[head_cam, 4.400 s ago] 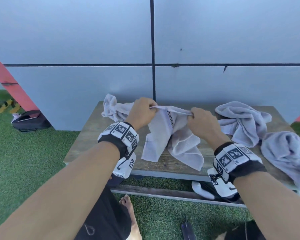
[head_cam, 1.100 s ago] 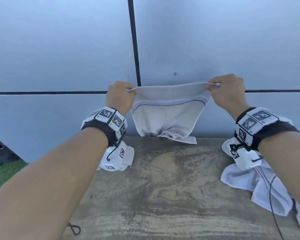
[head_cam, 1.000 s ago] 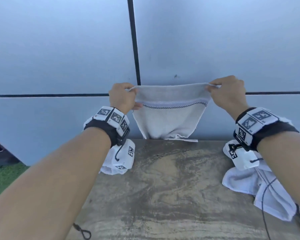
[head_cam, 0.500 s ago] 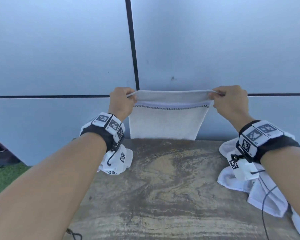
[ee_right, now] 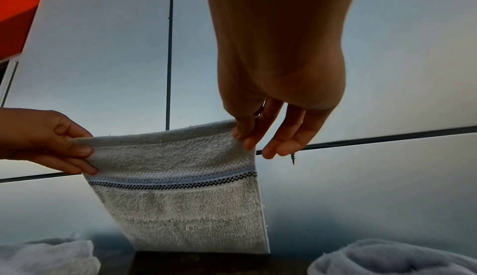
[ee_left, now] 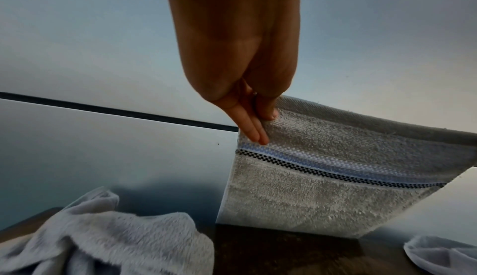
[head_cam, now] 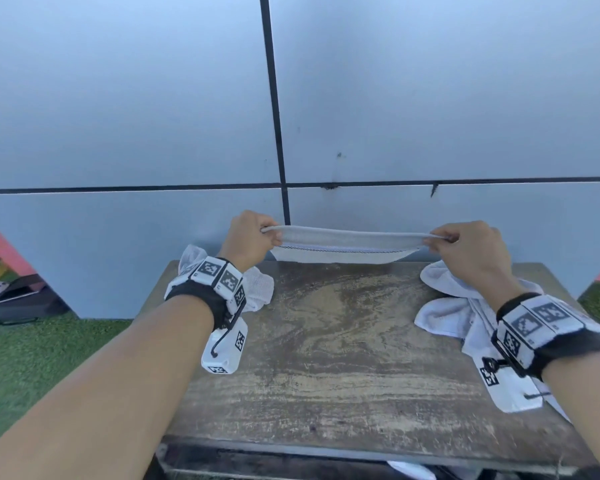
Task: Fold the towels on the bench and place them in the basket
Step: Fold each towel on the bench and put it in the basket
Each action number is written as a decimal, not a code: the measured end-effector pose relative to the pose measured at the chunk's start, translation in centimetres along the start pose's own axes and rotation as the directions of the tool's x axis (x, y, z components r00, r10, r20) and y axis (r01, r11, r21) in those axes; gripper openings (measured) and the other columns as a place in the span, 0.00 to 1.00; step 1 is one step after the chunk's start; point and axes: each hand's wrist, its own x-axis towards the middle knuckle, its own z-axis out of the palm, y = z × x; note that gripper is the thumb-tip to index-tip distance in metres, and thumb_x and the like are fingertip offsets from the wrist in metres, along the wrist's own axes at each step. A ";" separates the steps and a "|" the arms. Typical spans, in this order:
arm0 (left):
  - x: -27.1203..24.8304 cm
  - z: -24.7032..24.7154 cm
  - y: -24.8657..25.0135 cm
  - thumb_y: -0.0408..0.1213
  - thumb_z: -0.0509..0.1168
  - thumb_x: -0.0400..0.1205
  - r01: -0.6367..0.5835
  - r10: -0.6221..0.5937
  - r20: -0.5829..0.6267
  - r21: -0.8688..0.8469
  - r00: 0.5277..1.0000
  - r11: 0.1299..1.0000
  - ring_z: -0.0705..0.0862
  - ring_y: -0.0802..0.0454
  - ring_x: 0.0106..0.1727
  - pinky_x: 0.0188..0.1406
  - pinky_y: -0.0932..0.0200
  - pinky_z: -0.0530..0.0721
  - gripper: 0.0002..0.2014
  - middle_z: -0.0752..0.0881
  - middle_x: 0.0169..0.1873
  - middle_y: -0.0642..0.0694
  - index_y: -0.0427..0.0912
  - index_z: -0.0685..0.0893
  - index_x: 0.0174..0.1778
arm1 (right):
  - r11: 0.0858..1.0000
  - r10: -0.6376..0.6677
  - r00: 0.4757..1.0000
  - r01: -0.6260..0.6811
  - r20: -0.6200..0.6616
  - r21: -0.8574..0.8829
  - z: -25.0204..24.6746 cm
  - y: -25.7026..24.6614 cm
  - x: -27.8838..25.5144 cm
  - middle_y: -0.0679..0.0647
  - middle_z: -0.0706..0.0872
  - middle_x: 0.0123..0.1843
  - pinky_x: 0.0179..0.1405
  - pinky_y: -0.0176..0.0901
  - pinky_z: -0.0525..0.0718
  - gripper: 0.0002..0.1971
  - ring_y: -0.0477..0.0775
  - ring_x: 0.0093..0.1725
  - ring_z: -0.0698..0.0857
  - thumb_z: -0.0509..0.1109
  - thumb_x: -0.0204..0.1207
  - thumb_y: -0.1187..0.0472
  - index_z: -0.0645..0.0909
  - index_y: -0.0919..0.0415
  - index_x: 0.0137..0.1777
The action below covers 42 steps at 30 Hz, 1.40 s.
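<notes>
A pale grey towel (head_cam: 347,245) with a blue and black checked band hangs stretched between my hands over the far edge of the wooden bench (head_cam: 343,358). My left hand (head_cam: 253,237) pinches its top left corner and my right hand (head_cam: 465,245) pinches its top right corner. In the left wrist view the towel (ee_left: 335,177) hangs from my left hand (ee_left: 258,116), its lower part dropping behind the bench edge. In the right wrist view the towel (ee_right: 180,187) hangs below my right hand (ee_right: 245,134). No basket is in view.
A crumpled towel (head_cam: 257,292) lies on the bench's far left corner, another crumpled towel (head_cam: 454,306) on the right side. A grey panelled wall (head_cam: 395,116) stands just behind the bench. Artificial grass (head_cam: 32,358) and a dark bag (head_cam: 21,299) are to the left.
My hands have lowered the stretched towel and drawn its top edge taut, so less of it shows above the bench's far edge. My head has pulled back, showing more of the bench.
</notes>
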 end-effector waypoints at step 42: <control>-20.9 -0.2 -2.5 0.45 0.60 0.89 0.272 -0.308 0.370 0.145 0.876 0.951 0.92 0.37 0.43 0.46 0.39 0.92 0.17 0.92 0.46 0.35 0.35 0.87 0.56 | 0.961 0.126 0.887 -0.221 0.445 0.169 -3.4 1.3 -19.2 0.57 0.76 0.29 0.20 0.37 0.75 0.11 0.51 0.22 0.76 0.66 0.86 0.54 0.72 0.49 0.42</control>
